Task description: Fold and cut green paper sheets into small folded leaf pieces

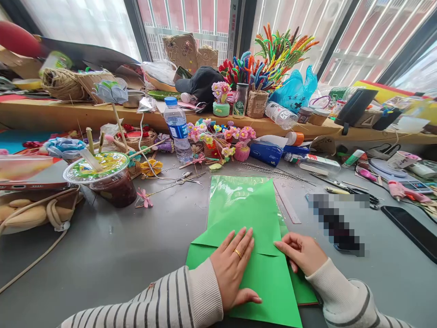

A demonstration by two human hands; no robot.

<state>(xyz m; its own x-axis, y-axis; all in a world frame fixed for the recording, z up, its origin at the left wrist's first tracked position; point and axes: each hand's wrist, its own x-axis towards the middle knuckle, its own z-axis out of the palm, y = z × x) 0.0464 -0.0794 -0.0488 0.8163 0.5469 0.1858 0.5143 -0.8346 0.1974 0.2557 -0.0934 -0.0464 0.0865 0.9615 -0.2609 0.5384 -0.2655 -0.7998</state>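
Observation:
Green paper [266,214] lies on the grey table in front of me, its upper part folded over with a diagonal edge. My left hand [235,269] rests flat on it, fingers spread, a gold ring on one finger. At the paper's right edge, my right hand [300,253] pinches the sheet between thumb and fingers. Above the folded part, a clear plastic sleeve [232,193] shows green beneath it. More green paper [302,289] sticks out under the right side, near my right wrist.
A lidded cup [112,187] and a water bottle [178,130] stand at the left. A ruler [287,202], scissors [365,197] and a black phone [411,230] lie at the right. Crafted flowers [239,136] and a tissue pack [266,152] line the back, below a cluttered ledge [143,116].

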